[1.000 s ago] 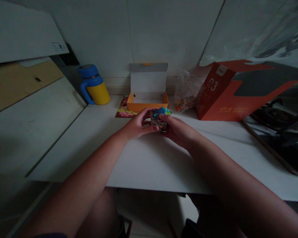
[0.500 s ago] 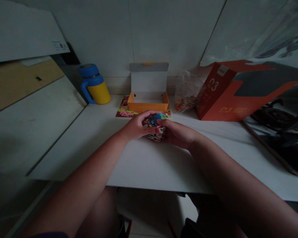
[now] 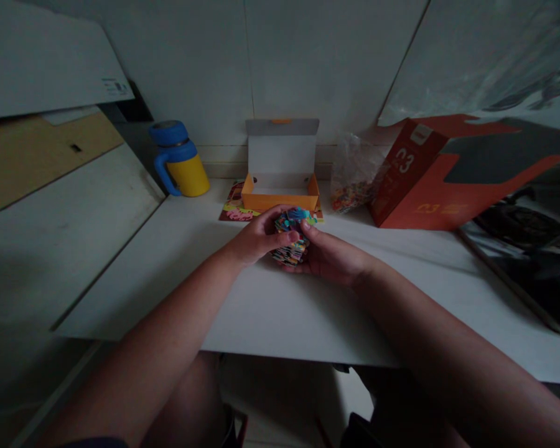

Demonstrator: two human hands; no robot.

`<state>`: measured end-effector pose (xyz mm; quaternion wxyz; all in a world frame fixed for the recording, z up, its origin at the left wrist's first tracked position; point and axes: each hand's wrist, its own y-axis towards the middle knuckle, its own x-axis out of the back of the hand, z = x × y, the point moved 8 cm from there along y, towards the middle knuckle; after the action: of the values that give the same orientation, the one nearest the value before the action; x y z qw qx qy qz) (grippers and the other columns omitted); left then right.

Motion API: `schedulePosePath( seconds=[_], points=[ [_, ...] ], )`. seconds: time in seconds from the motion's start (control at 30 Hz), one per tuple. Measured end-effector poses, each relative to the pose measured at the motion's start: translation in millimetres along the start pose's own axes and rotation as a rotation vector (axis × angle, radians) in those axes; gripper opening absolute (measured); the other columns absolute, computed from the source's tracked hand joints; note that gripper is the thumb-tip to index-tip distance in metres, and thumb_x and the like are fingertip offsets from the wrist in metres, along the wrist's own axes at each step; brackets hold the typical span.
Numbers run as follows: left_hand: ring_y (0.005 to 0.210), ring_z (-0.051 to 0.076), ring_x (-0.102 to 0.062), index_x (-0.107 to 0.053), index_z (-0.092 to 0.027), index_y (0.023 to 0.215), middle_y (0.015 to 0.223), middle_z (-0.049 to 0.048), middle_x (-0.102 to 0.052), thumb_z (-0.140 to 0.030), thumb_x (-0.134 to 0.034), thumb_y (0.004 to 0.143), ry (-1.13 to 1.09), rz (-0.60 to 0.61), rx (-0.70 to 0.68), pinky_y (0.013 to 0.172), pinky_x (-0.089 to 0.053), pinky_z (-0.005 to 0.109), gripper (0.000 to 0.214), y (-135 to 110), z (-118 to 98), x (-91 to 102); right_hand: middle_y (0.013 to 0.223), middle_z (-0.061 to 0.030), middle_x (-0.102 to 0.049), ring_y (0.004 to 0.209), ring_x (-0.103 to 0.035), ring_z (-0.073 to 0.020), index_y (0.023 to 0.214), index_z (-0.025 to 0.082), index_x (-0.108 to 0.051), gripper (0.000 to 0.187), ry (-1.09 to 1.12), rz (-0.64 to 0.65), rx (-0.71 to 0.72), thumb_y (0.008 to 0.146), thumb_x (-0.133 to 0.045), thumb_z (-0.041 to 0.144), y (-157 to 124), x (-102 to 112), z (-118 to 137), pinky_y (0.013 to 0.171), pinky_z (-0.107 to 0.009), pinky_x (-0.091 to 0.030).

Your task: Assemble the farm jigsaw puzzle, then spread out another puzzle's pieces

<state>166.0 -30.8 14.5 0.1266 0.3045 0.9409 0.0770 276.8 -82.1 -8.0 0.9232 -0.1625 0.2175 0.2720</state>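
Note:
A thick stack of colourful jigsaw puzzle pieces (image 3: 291,252) is held between my two hands above the white table. My left hand (image 3: 261,238) wraps around its left side, the thumb lying across the front. From the right, my right hand (image 3: 332,251) grips the stack with the thumb on top and fingers underneath. Blue and green show on the upper pieces; palms and fingers hide part of the stack. Just behind the hands stands an orange box (image 3: 280,201) with its lid raised. Under that box lies a flat, brightly printed sheet (image 3: 238,214).
A clear plastic bag (image 3: 354,186) of small colourful pieces leans by a large orange-red carton (image 3: 415,180). A blue and yellow mug (image 3: 186,168) stands at the back left. Dark equipment (image 3: 532,236) sits at the right. The table's front edge (image 3: 298,357) is near my legs.
My right thumb has shifted on top of the stack and my left thumb lies a little higher across its front. The stack is still in both hands.

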Motion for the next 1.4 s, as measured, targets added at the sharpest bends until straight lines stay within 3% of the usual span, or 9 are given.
schedulePosePath(
  seconds=[0.27, 0.67, 0.87, 1.13, 1.4],
  points=[
    [0.128, 0.032, -0.066, -0.074, -0.022, 0.125, 0.129, 0.0096, -0.075, -0.041, -0.088, 0.081, -0.018, -0.040, 0.011, 0.111, -0.049, 0.044, 0.050, 0, -2, 1.4, 0.131, -0.0097, -0.074, 0.111, -0.071, -0.0227, 0.128, 0.028, -0.071, 0.052, -0.039, -0.039, 0.042, 0.093, -0.077, 0.065, 2, 2, -1, 0.090, -0.036, -0.064],
    [0.112, 0.026, -0.067, -0.076, -0.022, 0.117, 0.116, 0.0064, -0.075, -0.036, -0.082, 0.080, 0.033, -0.144, -0.028, 0.106, -0.048, 0.040, 0.041, 1, -5, 10.7, 0.130, -0.0112, -0.074, 0.110, -0.070, -0.0244, 0.130, 0.027, -0.072, 0.050, -0.130, -0.126, 0.083, 0.093, -0.079, 0.061, 2, 2, 1, 0.087, -0.036, -0.063],
    [0.104, 0.022, -0.066, -0.076, -0.021, 0.112, 0.110, 0.0048, -0.075, -0.036, -0.079, 0.082, 0.074, -0.185, -0.028, 0.100, -0.049, 0.036, 0.034, 2, -5, 12.7, 0.131, -0.0114, -0.074, 0.112, -0.070, -0.0262, 0.133, 0.027, -0.070, 0.053, -0.148, -0.107, 0.098, 0.094, -0.076, 0.064, 3, 1, -1, 0.087, -0.038, -0.063],
    [0.086, 0.019, -0.062, -0.072, -0.019, 0.093, 0.089, 0.0007, -0.069, -0.038, -0.082, 0.074, 0.021, -0.310, 0.025, 0.084, -0.049, 0.032, 0.029, 1, -12, 7.3, 0.118, -0.0078, -0.075, 0.103, -0.068, -0.0240, 0.123, 0.028, -0.073, 0.051, -0.190, -0.172, 0.154, 0.085, -0.088, 0.058, 5, -2, -1, 0.085, -0.036, -0.061],
    [0.090, 0.018, -0.063, -0.073, -0.020, 0.095, 0.092, 0.0004, -0.070, -0.037, -0.081, 0.078, 0.024, -0.295, 0.006, 0.089, -0.050, 0.031, 0.025, 1, -9, 5.9, 0.116, -0.0067, -0.076, 0.101, -0.070, -0.0236, 0.120, 0.027, -0.073, 0.049, -0.170, -0.185, 0.133, 0.085, -0.088, 0.057, 5, -1, -3, 0.087, -0.038, -0.062]
  ],
)
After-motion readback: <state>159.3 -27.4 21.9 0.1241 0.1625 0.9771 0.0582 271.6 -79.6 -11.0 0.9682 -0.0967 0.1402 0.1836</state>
